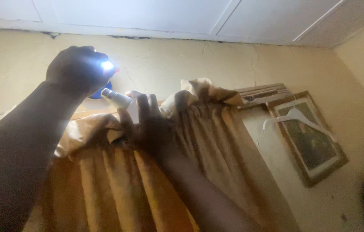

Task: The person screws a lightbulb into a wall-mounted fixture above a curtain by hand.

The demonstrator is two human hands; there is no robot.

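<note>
While the left hand [79, 68] is closed around a lit torch [107, 65] near the ceiling, the right hand [147, 124] is spread open, fingers on the gathered top of the yellow curtain [117, 180], just below a white cylinder [116, 99].

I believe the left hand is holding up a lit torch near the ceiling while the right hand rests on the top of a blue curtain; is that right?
Not quite: the curtain is orange-yellow, not blue, as the head view shows. The rest stands: the left hand holds up a lit torch near the ceiling, and the right hand rests on the top of the curtain.
</note>
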